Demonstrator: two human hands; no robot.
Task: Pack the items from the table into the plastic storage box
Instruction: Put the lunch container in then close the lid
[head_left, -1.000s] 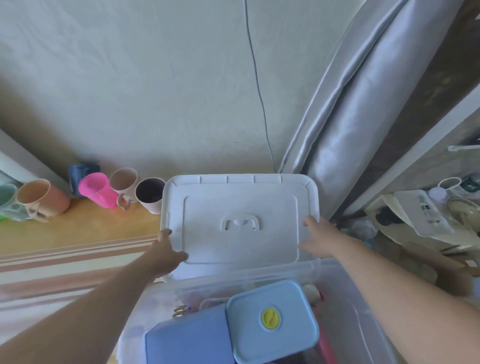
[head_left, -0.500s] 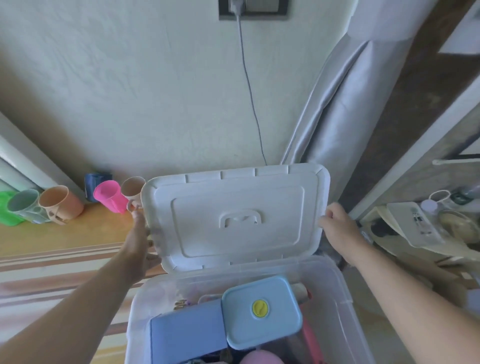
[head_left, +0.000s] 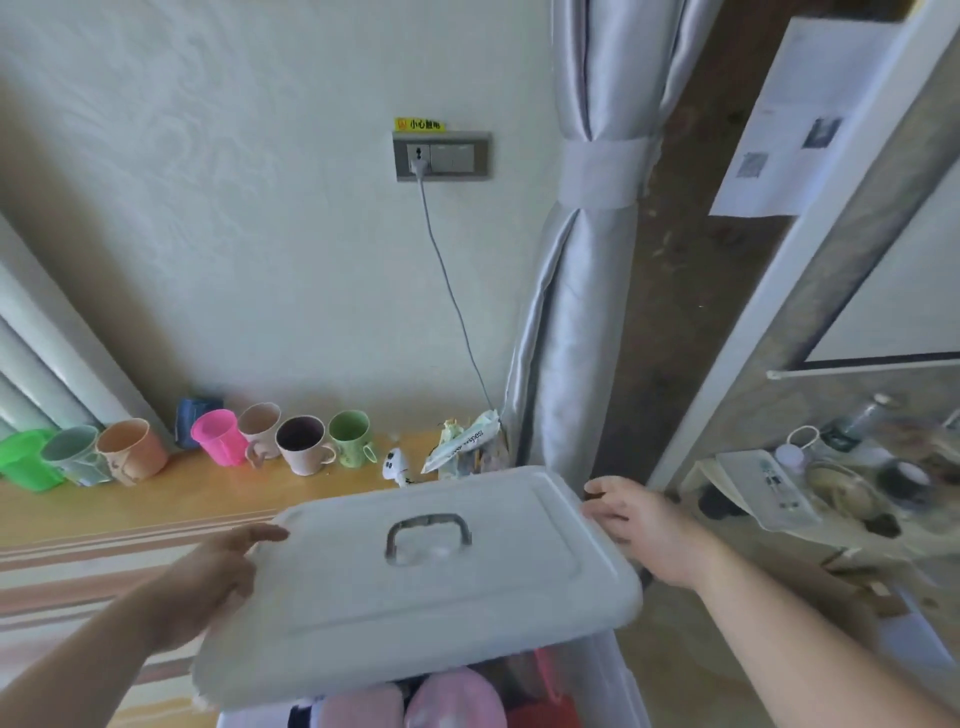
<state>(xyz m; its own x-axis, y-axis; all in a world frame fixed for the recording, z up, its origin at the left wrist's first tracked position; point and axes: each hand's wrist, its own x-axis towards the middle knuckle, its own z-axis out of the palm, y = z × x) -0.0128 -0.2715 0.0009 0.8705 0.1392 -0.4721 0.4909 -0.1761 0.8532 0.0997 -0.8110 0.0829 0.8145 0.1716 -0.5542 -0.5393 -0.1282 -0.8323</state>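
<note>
A white plastic lid (head_left: 415, 587) with a recessed handle lies nearly flat above the clear plastic storage box (head_left: 613, 680), covering most of its opening. My left hand (head_left: 208, 577) grips the lid's left edge and my right hand (head_left: 639, 525) grips its right edge. Under the lid's near edge, pink soft items (head_left: 452, 701) and something red (head_left: 545, 712) show inside the box. The rest of the box's contents are hidden by the lid.
A row of several coloured mugs (head_left: 306, 441) stands along the wall on the wooden table (head_left: 156, 504). A wipes pack (head_left: 462, 441) and a small white toy (head_left: 397, 462) sit behind the lid. A striped cloth (head_left: 67, 577) covers the table's left side. A cluttered shelf (head_left: 831, 483) lies right.
The lid has swung from upright against the wall down to almost flat over the box. Both hands stayed on its side edges. The blue containers are now hidden beneath it.
</note>
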